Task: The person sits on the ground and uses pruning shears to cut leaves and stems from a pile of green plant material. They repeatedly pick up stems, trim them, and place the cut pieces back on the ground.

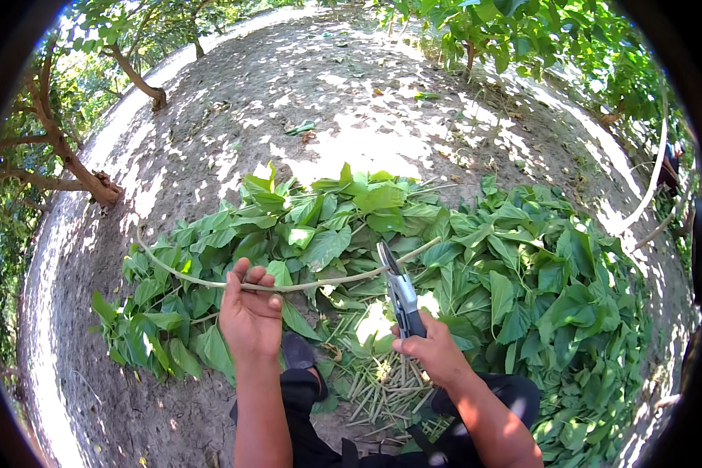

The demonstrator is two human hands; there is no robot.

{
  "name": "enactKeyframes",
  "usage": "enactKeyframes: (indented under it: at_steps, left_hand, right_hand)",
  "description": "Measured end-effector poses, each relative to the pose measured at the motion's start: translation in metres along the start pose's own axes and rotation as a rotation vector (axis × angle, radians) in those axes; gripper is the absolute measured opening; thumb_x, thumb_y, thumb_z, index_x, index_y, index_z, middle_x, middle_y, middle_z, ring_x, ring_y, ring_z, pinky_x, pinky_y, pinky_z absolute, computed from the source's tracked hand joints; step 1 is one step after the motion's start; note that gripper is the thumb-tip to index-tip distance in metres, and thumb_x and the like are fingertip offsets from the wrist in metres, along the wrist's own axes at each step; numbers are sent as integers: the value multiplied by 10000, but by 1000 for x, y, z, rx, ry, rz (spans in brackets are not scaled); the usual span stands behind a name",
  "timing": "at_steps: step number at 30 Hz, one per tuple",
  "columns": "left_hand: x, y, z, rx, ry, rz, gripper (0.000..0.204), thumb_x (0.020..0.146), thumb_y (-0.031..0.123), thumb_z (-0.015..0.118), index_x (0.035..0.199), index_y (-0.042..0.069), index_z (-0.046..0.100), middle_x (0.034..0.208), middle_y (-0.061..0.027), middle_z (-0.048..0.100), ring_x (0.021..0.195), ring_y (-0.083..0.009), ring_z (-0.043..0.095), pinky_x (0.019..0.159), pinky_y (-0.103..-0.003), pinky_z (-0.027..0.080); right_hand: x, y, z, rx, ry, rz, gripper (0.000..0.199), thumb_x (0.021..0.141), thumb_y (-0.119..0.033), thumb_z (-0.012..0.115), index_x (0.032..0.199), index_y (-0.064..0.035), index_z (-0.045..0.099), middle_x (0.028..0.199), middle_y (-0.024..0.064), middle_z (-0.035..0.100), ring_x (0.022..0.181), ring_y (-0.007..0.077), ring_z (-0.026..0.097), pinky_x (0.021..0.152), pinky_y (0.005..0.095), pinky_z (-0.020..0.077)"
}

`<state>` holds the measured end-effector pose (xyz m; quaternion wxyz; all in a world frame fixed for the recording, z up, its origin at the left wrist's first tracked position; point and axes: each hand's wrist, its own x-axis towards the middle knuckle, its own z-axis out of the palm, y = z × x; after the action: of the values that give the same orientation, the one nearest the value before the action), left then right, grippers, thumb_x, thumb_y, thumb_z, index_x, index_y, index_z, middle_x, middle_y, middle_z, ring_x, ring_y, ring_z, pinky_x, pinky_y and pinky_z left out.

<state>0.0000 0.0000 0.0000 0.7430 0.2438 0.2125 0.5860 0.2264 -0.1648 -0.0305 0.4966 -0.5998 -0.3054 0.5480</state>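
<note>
A long, thin, bare branch (327,281) crosses in front of me, curving up at its left end. My left hand (251,321), palm up, holds it with the fingers curled around it. My right hand (438,352) is closed on the grey handles of pruning shears (404,300). Their blades point away from me and meet the branch to the right of its middle. I cannot tell how far the blades are closed. Below the shears, short cut stem pieces (378,390) lie heaped between my legs.
A broad pile of leafy green cuttings (515,288) curves around in front of me and to the right. My shoe (298,352) rests by its inner edge. Tree trunks (82,171) stand at the left, with leafy branches (515,39) at the far right. Dappled soil (234,117) lies beyond.
</note>
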Motion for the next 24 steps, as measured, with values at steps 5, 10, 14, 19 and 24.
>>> enactKeyframes:
  at_steps: [5,10,14,19,24]
  left_hand:
    - [7,15,-9,-35,13,37,308,1025,313,395,1132,82,569,906,-27,646,794,-153,626,560,-278,503]
    - [6,14,-14,-28,-3,23,270,1016,294,437,1100,83,582,863,-10,633,720,-120,595,510,-260,472]
    - [-1,14,-8,45,93,11,272,1006,304,459,1101,82,584,895,-26,646,751,-134,615,523,-255,480]
    - [-7,13,5,234,10,-28,307,997,309,467,1130,51,566,976,-86,660,849,-193,656,569,-286,524]
    - [-7,14,8,337,-9,-59,341,986,321,484,1122,17,558,956,-116,660,834,-199,658,558,-296,525]
  right_hand:
    - [-4,-9,2,-52,-9,5,411,737,-190,683,1060,31,560,909,40,580,820,120,535,766,277,435]
    - [-6,-2,2,-39,-3,-9,375,756,-165,673,1054,32,558,878,32,577,769,108,534,713,255,430]
    - [-5,-5,4,-21,3,11,366,745,-144,672,1049,27,560,885,46,593,758,122,556,700,280,452]
    - [-10,-5,6,81,21,-32,308,749,-159,663,975,29,571,818,50,591,728,132,559,690,282,444]
    - [-12,-10,8,111,57,-45,311,730,-125,654,970,58,576,804,80,607,690,166,592,655,311,467]
